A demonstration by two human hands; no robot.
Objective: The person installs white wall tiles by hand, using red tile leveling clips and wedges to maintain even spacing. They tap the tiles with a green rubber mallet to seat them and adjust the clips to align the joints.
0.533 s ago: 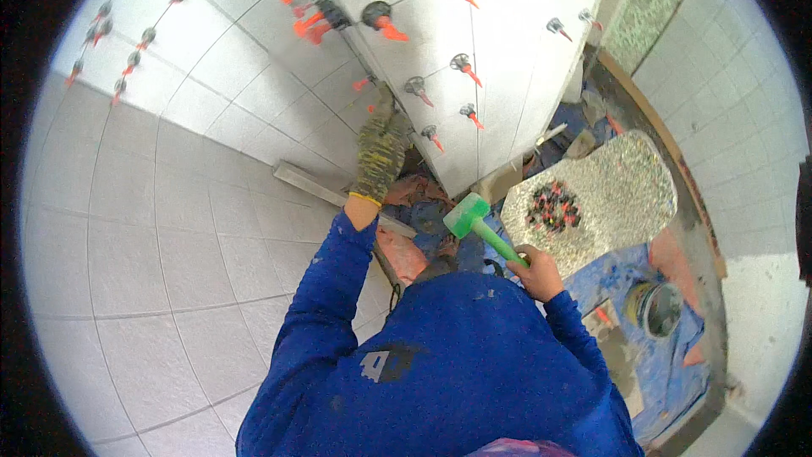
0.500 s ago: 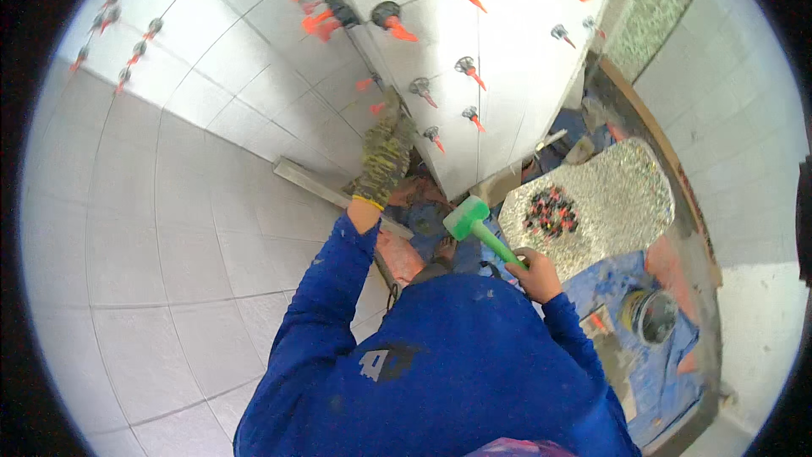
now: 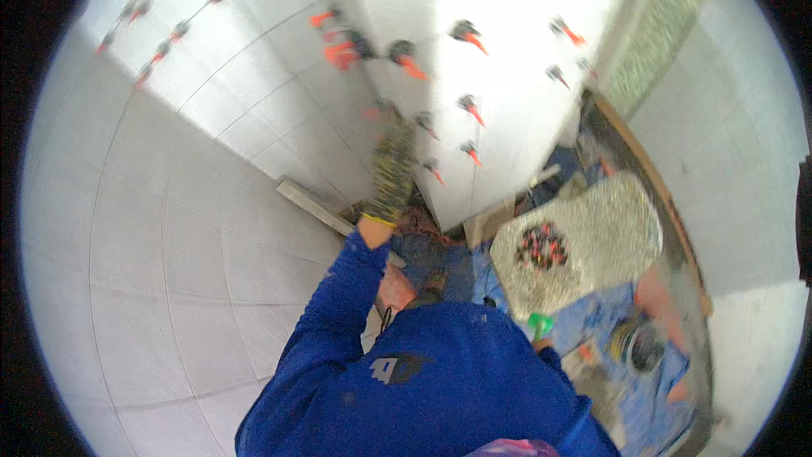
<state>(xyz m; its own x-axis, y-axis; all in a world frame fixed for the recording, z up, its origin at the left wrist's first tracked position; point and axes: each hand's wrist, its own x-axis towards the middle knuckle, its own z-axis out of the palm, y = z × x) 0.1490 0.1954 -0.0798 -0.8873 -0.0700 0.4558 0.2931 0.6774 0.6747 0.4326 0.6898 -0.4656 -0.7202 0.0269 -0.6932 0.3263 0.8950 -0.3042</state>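
My left hand, in a camouflage-patterned work glove with a yellow cuff edge, reaches up to the outer corner where two white tiled wall faces meet. Its fingertips are blurred near a red-and-black tile levelling clip, so their grip does not show. Close against my body on the right, my bare right hand is closed on a green mallet; only a small part of the mallet shows past my blue sweater. More clips with red tails stick out of the tile joints around the corner.
On the right a pale speckled board bears a pile of red and black clips. Beyond it, a bucket stands on blue sheeting. A light strip lies at the foot of the left wall. A ledge curves along the right.
The mallet has come back from in front of me to beside my body, mostly out of sight. My left hand stays at the corner; the view has shifted and blurred.
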